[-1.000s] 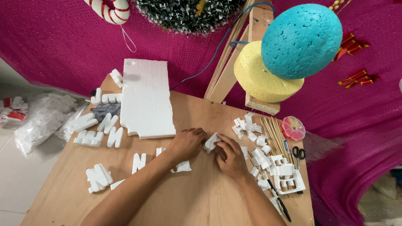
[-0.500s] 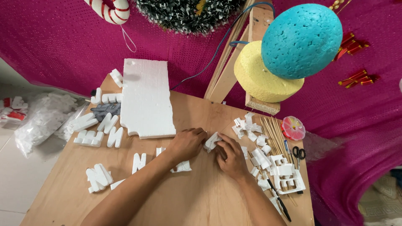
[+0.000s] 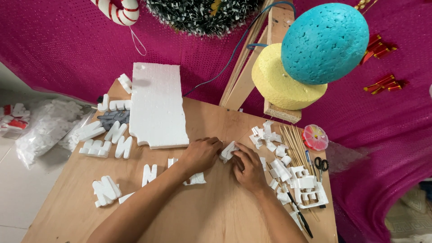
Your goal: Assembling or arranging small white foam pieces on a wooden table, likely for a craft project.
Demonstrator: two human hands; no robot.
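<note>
Your left hand and right hand both pinch a small foam piece between them, mid-shaping, I judge. The foam slab lies just beyond your left; scraps sit right. Next calls for steady fingertip pressure.

A craft workspace. Cut foam letters litter the plywood table. Painted foam balls, scissors and skewers sit close by.
</note>
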